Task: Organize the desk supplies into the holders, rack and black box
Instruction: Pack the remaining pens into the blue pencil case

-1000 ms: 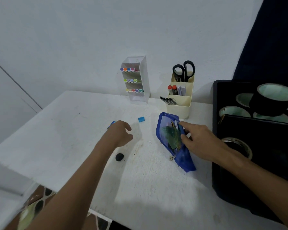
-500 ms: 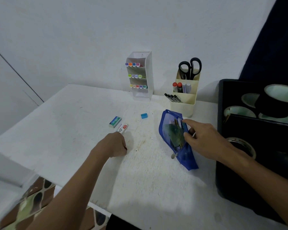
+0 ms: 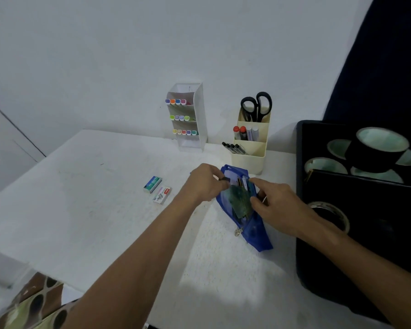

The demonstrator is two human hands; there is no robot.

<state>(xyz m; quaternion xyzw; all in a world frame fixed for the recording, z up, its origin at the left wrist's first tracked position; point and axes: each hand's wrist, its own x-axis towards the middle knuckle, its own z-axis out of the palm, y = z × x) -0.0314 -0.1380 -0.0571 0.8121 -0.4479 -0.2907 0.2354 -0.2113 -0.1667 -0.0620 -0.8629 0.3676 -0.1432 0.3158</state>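
Observation:
A blue mesh pouch (image 3: 255,230) lies open on the white desk (image 3: 93,210), with pens and a green item inside. My left hand (image 3: 204,185) pinches a small black object (image 3: 224,179) at the pouch's mouth. My right hand (image 3: 278,206) grips the pouch's right edge between thumb and forefinger. A green-and-white small box (image 3: 152,184) and a white small box with a red label (image 3: 162,195) lie to the left of the hands. A white rack (image 3: 198,119) holds rows of coloured markers. A cream holder (image 3: 249,157) carries scissors (image 3: 256,105), markers and pens.
A black box (image 3: 365,222) fills the right side, with several tape rolls (image 3: 377,148) at its back and one roll (image 3: 330,211) near my right wrist. The wall is close behind the rack and holder. A patterned floor shows past the desk's near-left edge.
My left hand closed on the small black object on the desk, lifted it and moved right to the pouch's mouth. My right hand stayed on the pouch.

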